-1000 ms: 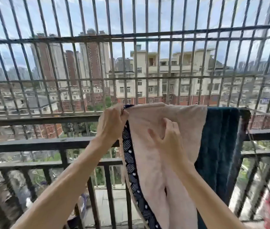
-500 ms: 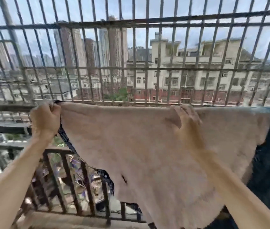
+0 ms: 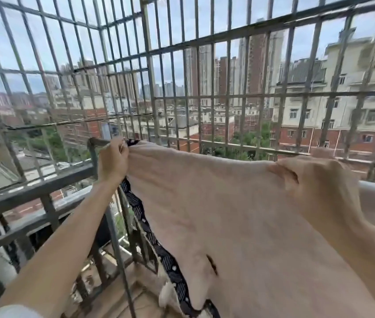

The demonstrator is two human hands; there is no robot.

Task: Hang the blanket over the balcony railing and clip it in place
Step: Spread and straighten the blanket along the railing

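Observation:
The blanket point(image 3: 216, 214) has a pale pink fleece side facing me and a dark blue dotted border along its left edge. It hangs spread wide across the top rail of the balcony railing point(image 3: 32, 191). My left hand point(image 3: 113, 160) grips its upper left corner right at the railing's corner post. My right hand point(image 3: 315, 180) is blurred and close to the camera; it pinches the blanket's top edge further right. No clip is in view.
A tall metal security grille point(image 3: 149, 65) encloses the balcony above and beyond the railing. The grille turns a corner at the left. Apartment blocks and trees lie far outside. The tiled balcony floor point(image 3: 117, 294) shows below the railing bars.
The blanket has been drawn out leftward from a narrow bunch into a wide spread. My left hand carried its corner to the railing's corner post. The view swung left.

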